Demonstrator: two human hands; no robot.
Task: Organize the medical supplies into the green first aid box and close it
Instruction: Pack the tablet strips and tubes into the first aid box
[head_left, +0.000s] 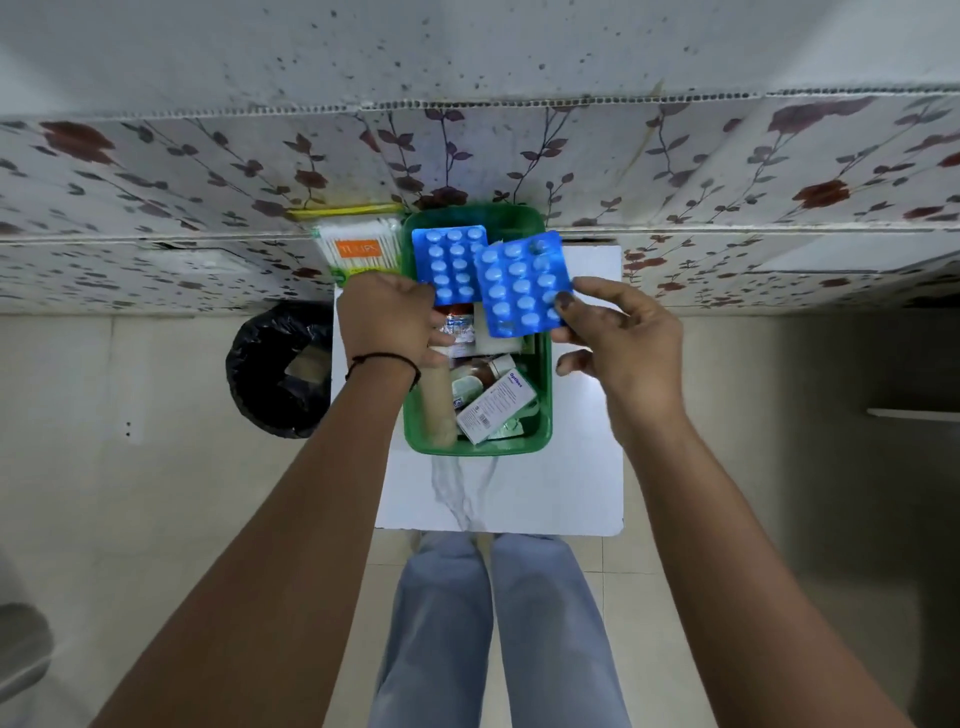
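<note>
The green box is sitting open on the white counter, and everything else is placed around it. The left hand is closing its fingers on the lower edge of one blue strip, holding it over the box's far half. The right hand is pinching a second blue strip between thumb and fingers at its lower right corner; this strip is overlapping the first and hanging over the box's far right side. Both strips are covering much of the box's far end, hiding what is lying beneath them. In the near half of the box a white carton is lying tilted, a brown bottle is lying just beyond it, and a tan roll is running along the left wall. A cotton bud pack is resting just beyond the box's far left corner. A black-lined bin is standing on the floor left of the box.
</note>
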